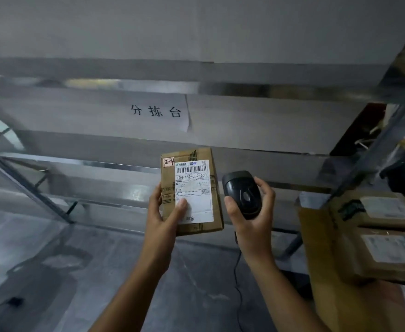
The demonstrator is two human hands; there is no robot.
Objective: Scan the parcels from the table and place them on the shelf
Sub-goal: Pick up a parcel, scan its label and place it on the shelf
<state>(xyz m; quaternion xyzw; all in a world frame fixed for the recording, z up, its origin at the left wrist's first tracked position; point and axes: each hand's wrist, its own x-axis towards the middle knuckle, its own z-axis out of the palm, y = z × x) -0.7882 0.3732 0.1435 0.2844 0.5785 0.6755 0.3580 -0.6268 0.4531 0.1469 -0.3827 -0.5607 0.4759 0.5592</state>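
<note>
The flat brown cardboard parcel (214,212), held in mid-air before the grey metal racking (124,165), is pinched at one corner by the left hand (163,212) (thumb low on its white label (197,202)) and may slip when the right hand (250,219), wrapped round the black corded scanner (242,194), aims.

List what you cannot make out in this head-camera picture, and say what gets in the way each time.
1. Head view: the lower left of the label on the parcel is covered by the thumb of the left hand.
2. Head view: the label's small print is too small to read.
3. Head view: the scanner handle is hidden inside the right hand.
4. Head view: the stacked parcels on the right are blurred and cut by the frame edge.
</note>
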